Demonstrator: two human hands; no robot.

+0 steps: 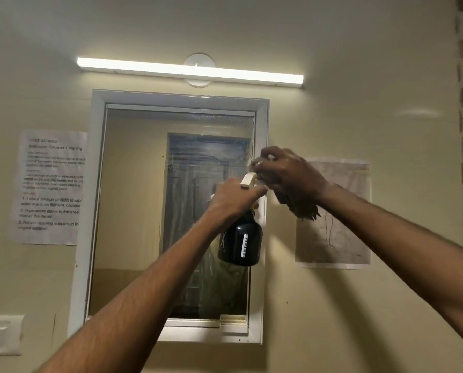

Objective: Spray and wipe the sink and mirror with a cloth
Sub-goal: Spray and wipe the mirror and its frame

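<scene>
A white-framed mirror (144,211) hangs on the wall ahead, its glass streaked near the top right. My left hand (234,197) grips the neck of a black spray bottle (241,240) with a cream trigger head, held up in front of the mirror's right edge. My right hand (286,173) is closed on a dark cloth (303,210) that hangs below the palm, pressed at the mirror's right frame just above the bottle's nozzle. The sink is out of view.
A lit tube light (190,71) runs above the mirror. A printed instruction sheet (51,187) is taped left of the mirror and a sketch on paper (340,224) right of it. A switch plate (1,335) sits at the lower left.
</scene>
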